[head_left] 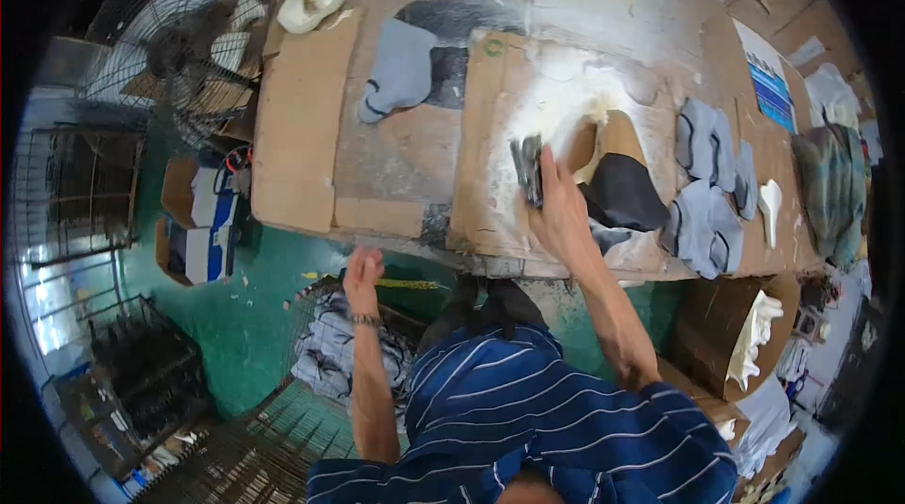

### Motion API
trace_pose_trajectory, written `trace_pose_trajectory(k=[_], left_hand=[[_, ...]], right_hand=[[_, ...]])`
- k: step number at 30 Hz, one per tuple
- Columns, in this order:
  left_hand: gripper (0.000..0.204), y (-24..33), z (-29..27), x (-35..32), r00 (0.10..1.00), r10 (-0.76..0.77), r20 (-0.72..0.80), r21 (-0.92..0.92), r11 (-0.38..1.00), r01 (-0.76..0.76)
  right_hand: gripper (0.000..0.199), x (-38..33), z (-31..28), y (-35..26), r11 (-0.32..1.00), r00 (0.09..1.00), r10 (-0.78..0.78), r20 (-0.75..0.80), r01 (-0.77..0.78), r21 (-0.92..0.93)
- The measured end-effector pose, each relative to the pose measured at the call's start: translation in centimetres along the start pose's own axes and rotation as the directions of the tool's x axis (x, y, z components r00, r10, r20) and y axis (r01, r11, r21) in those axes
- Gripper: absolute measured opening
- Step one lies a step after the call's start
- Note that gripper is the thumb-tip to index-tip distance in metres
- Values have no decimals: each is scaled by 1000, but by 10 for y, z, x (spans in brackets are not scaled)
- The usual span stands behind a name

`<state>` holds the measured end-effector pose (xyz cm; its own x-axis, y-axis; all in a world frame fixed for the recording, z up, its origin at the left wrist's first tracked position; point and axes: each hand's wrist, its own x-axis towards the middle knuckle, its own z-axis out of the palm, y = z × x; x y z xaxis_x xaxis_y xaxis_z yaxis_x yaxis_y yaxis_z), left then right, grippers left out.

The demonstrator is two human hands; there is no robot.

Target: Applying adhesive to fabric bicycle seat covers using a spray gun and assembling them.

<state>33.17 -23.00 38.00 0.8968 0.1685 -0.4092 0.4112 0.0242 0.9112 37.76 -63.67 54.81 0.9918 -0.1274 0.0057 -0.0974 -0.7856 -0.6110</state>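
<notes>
My right hand (558, 207) is closed around a dark metal hand tool (528, 171) with two bar-like parts, its exact kind unclear. It is over a cardboard sheet (481, 127) dusted with white. Right beside this hand lies a black and tan curved piece (624, 191). My left hand (363, 270) is just off the table's near edge with its fingers curled together; whatever they may hold is hidden. Farther up, a grey fabric piece with dark edging (401, 68) rests on the table. Several similar grey pieces (705, 141) lie to the right.
A white foot-like form (311, 2) is at the far left corner, near a wire-caged fan (179, 42). Another white form (770, 212) lies at the right. Below the table are a basket of grey pieces (335, 344) and a cardboard box (707, 325) with white forms.
</notes>
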Motion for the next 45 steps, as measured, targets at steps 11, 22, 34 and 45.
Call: trace_pose_trajectory(k=[11,22,34,45], left_hand=[[51,15,-95,-115,950,-146,-276,-551,834,-32],[82,62,-277,-39,924,383,9,-875,450,-178],[125,75,-433,-40,818,528,-230,-915,168,-366],[121,49,-530,5,842,235,-485,-826,192,-530]], right_hand=[[65,101,203,144,754,996,-17,82,67,-653],[62,-26,324,-135,881,877,-165,452,337,-332],[55,9,437,-356,752,584,-489,648,659,-26],[55,64,519,-422,724,507,-435,744,689,-46]])
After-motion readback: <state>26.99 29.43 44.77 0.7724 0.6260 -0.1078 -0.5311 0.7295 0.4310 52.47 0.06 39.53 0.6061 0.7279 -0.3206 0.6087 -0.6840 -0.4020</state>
